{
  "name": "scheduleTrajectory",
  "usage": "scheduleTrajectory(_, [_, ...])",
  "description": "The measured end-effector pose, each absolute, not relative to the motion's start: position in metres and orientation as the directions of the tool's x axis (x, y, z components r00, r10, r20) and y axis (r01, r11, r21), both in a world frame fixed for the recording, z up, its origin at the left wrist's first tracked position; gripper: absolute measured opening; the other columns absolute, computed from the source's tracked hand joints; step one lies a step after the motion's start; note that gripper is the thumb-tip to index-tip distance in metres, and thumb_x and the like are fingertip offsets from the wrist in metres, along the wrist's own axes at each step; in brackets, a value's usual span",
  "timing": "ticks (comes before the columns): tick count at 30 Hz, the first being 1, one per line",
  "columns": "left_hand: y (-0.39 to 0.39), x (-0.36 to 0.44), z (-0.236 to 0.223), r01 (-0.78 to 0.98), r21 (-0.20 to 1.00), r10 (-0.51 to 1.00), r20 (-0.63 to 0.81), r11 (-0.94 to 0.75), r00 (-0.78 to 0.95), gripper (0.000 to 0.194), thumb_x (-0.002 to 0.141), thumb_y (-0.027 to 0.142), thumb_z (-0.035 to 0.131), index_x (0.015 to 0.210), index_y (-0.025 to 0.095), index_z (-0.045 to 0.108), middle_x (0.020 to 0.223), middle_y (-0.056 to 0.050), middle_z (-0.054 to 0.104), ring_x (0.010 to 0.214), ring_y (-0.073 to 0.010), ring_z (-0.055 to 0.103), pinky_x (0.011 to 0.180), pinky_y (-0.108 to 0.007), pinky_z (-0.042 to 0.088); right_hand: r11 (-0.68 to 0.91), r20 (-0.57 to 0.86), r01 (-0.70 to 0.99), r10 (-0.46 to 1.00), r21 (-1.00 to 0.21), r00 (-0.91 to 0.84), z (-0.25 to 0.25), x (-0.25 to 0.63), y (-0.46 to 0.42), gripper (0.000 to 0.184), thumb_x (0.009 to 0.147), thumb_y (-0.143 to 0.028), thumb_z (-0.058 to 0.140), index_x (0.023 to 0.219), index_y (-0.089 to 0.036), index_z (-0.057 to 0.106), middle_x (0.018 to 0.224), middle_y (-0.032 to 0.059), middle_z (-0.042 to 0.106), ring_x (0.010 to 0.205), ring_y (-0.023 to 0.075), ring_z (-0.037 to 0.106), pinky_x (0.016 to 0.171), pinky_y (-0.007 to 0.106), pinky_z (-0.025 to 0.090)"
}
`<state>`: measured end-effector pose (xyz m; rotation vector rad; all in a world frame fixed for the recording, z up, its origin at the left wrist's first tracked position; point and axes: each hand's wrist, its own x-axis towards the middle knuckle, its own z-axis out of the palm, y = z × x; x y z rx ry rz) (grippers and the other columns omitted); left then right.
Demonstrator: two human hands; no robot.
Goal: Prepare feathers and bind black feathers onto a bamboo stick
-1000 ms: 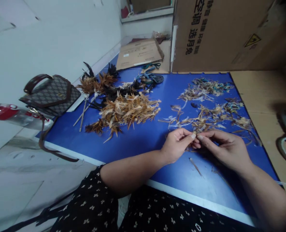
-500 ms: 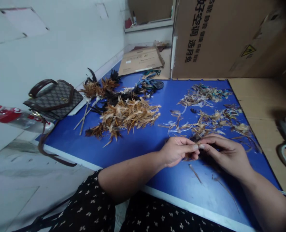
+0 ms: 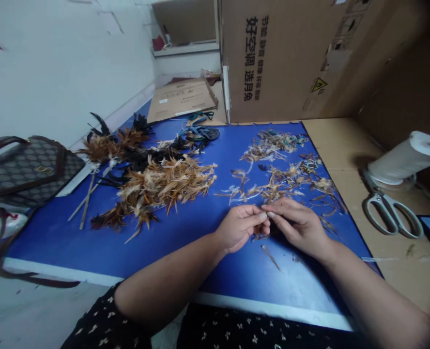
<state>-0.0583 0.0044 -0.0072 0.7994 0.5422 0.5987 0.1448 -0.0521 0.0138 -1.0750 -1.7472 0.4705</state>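
My left hand (image 3: pixel 238 227) and my right hand (image 3: pixel 302 225) meet fingertip to fingertip just over the blue table top (image 3: pixel 186 257). Both are closed in a pinch on small brown feathers (image 3: pixel 261 236), whose tips peek out beneath my left fingers; most of them is hidden by the fingers. Beyond the hands lies a loose scatter of brown and pale feathers (image 3: pixel 285 178). One single feather (image 3: pixel 271 258) rests on the table nearer to me. To the left spreads a thick heap of golden-brown feathers (image 3: pixel 167 182).
Dark feather bunches on sticks (image 3: pixel 87 198) lie at left, beside a patterned handbag (image 3: pixel 26 169). A mixed feather pile (image 3: pixel 273 144) sits farther back. Scissors (image 3: pixel 391 213) and a white roll (image 3: pixel 407 157) stand at right on cardboard. A large carton (image 3: pixel 284 63) rises behind.
The view has turned to the right, bringing the scissors and white roll fully in. Both hands stay pinched together, with only small finger movements.
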Motion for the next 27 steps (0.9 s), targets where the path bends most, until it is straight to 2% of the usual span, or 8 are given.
scheduleTrajectory(5, [0.005,-0.059,-0.005,-0.281,0.791,0.678,-0.216,0.543,0.702,0.049,0.080,0.049,0.104,0.091,0.013,0.073,0.082,-0.004,0.073,0.070,-0.0141,0.069,0.074,-0.031,0.052,0.555,0.514,0.469,0.827,-0.687,-0.225,0.027,0.144,-0.054,0.032,0.113,-0.025,0.065,0.138,-0.028,0.087,0.106,0.0086,0.085,0.097,0.0199,0.082,0.087,0.035,0.069])
scheduleTrajectory(8, [0.004,-0.059,-0.002,-0.287,0.791,0.692,-0.224,0.541,0.686,0.048,0.081,0.049,0.103,0.090,0.013,0.074,0.081,-0.004,0.073,0.071,-0.0145,0.069,0.074,-0.031,0.052,0.449,0.444,0.647,0.876,-0.616,-0.186,0.042,0.166,-0.057,0.031,0.113,-0.036,0.066,0.134,-0.028,0.087,0.114,0.0104,0.087,0.102,0.0239,0.082,0.093,0.039,0.068])
scheduleTrajectory(12, [0.004,-0.059,0.000,-0.282,0.784,0.699,-0.251,0.553,0.670,0.047,0.080,0.048,0.104,0.090,0.013,0.074,0.082,-0.004,0.073,0.071,-0.0142,0.069,0.074,-0.030,0.052,-0.109,0.365,0.970,0.913,-0.216,0.183,0.058,0.225,-0.074,0.038,0.108,-0.052,0.063,0.116,-0.025,0.088,0.115,0.0139,0.085,0.081,0.0282,0.077,0.069,0.040,0.056])
scheduleTrajectory(14, [0.004,-0.059,0.000,-0.281,0.778,0.694,-0.258,0.562,0.672,0.047,0.081,0.048,0.103,0.090,0.013,0.074,0.082,-0.004,0.073,0.072,-0.0142,0.069,0.075,-0.030,0.052,-0.362,0.265,0.932,0.899,-0.003,0.350,0.060,0.254,-0.084,0.042,0.107,-0.055,0.059,0.102,-0.023,0.087,0.107,0.0172,0.083,0.078,0.0304,0.075,0.061,0.039,0.045])
scheduleTrajectory(16, [0.004,-0.059,-0.001,-0.282,0.775,0.691,-0.260,0.566,0.674,0.046,0.081,0.048,0.103,0.091,0.014,0.074,0.082,-0.004,0.073,0.072,-0.0141,0.069,0.076,-0.031,0.052,-0.466,0.114,0.880,0.883,0.097,0.455,0.056,0.277,-0.091,0.046,0.104,-0.061,0.061,0.084,-0.024,0.081,0.090,0.0180,0.080,0.072,0.0314,0.072,0.060,0.040,0.041])
scheduleTrajectory(18, [0.004,-0.059,-0.001,-0.280,0.774,0.688,-0.259,0.568,0.678,0.045,0.082,0.047,0.102,0.091,0.014,0.074,0.081,-0.003,0.073,0.072,-0.0141,0.068,0.075,-0.031,0.052,-0.480,0.004,0.870,0.876,0.115,0.483,0.048,0.292,-0.094,0.049,0.099,-0.064,0.064,0.069,-0.026,0.073,0.074,0.0161,0.076,0.063,0.0300,0.067,0.059,0.040,0.039])
scheduleTrajectory(21, [0.004,-0.059,-0.001,-0.287,0.770,0.686,-0.253,0.570,0.682,0.045,0.082,0.047,0.102,0.091,0.014,0.074,0.081,-0.003,0.073,0.071,-0.0140,0.068,0.074,-0.030,0.052,-0.442,-0.014,0.892,0.895,0.090,0.445,0.035,0.304,-0.092,0.043,0.093,-0.056,0.069,0.061,-0.027,0.066,0.066,0.0127,0.071,0.056,0.0267,0.062,0.057,0.038,0.035])
scheduleTrajectory(27, [0.004,-0.058,0.000,-0.307,0.752,0.689,-0.259,0.584,0.677,0.048,0.079,0.047,0.105,0.090,0.013,0.074,0.082,-0.003,0.073,0.070,-0.0143,0.070,0.072,-0.030,0.053,-0.403,0.032,0.915,0.915,0.004,0.402,0.034,0.304,-0.084,0.028,0.089,-0.048,0.068,0.073,-0.027,0.075,0.073,0.0097,0.077,0.061,0.0252,0.066,0.059,0.036,0.041])
